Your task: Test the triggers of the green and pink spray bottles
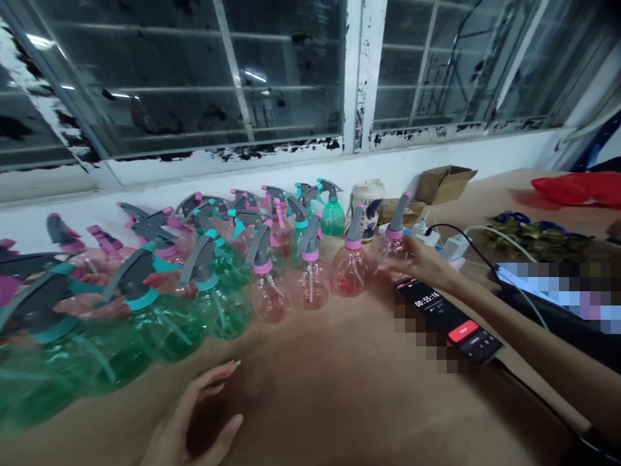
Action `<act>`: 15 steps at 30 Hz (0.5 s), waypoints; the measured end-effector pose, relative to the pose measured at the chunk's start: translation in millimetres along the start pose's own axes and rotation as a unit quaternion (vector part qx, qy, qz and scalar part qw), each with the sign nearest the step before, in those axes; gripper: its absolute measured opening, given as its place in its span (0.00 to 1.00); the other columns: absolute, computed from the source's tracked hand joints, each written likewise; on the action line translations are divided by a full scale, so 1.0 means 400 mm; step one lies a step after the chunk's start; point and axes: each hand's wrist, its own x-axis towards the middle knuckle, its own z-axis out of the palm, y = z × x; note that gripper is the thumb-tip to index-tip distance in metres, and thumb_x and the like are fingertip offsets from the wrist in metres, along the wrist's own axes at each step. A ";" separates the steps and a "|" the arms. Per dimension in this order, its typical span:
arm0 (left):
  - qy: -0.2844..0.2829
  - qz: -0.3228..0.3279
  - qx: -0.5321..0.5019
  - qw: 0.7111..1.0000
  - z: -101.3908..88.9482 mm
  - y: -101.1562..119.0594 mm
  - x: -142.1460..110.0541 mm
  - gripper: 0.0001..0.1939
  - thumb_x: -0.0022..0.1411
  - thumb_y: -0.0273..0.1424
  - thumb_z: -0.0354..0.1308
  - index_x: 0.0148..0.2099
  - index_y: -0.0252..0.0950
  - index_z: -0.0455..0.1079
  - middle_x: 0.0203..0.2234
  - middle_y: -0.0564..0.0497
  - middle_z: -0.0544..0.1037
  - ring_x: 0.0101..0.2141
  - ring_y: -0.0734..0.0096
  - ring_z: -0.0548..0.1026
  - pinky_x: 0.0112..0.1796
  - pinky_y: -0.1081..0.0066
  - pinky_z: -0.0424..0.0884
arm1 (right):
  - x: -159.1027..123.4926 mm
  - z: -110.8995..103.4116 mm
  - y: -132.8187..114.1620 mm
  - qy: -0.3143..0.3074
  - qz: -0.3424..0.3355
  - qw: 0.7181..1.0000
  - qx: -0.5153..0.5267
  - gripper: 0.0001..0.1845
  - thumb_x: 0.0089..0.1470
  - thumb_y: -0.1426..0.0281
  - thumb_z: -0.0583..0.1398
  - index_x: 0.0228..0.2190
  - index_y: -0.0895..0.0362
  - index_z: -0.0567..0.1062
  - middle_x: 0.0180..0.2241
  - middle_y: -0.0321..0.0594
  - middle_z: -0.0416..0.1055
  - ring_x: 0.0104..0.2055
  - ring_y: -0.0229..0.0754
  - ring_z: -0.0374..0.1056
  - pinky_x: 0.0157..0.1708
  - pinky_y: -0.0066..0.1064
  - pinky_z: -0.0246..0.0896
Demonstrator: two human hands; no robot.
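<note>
My right hand (421, 261) reaches to the far end of the front row and is wrapped round the clear pink body of a spray bottle (395, 244). That bottle stands upright, with a pink collar and a grey trigger head; motion blurs the fingers. Beside it on the left stands a similar pink spray bottle (353, 268). Low in the picture, my left hand (196, 414) hovers over the brown table (339, 375), fingers apart and holding nothing. Green spray bottles (167, 327) with teal collars are nearest to it, up and to the left.
More pink and green spray bottles crowd toward the wall. A paper cup (367, 206) and an open cardboard box (445, 184) stand behind. A phone (449, 318) with a cable lies under my right forearm. Chargers (427, 234), a gold-and-blue pile (533, 238) and red material (577, 191) lie right.
</note>
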 end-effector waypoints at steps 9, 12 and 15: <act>0.009 0.012 0.029 0.999 -0.008 -0.008 0.004 0.21 0.57 0.40 0.53 0.53 0.50 0.57 0.46 0.51 0.73 0.44 0.60 0.75 0.41 0.60 0.76 | 0.000 0.026 0.020 -0.066 -0.007 0.998 -0.016 0.36 0.47 0.51 0.58 0.50 0.63 0.61 0.45 0.55 0.70 0.45 0.53 0.67 0.43 0.40 0.61; 0.006 0.002 0.030 1.000 -0.032 -0.021 -0.011 0.21 0.57 0.40 0.53 0.54 0.50 0.57 0.48 0.52 0.72 0.45 0.61 0.74 0.43 0.62 0.74 | -0.007 0.021 0.010 -0.060 -0.017 0.998 -0.027 0.41 0.43 0.49 0.59 0.52 0.61 0.60 0.48 0.54 0.68 0.48 0.53 0.66 0.45 0.39 0.61; 0.050 -0.019 0.051 0.997 -0.080 -0.031 -0.037 0.20 0.55 0.42 0.55 0.51 0.51 0.61 0.45 0.55 0.74 0.44 0.63 0.75 0.43 0.66 0.74 | -0.048 0.003 -0.022 -0.014 -0.004 0.999 -0.050 0.45 0.41 0.45 0.58 0.54 0.61 0.59 0.52 0.57 0.64 0.52 0.60 0.61 0.49 0.46 0.59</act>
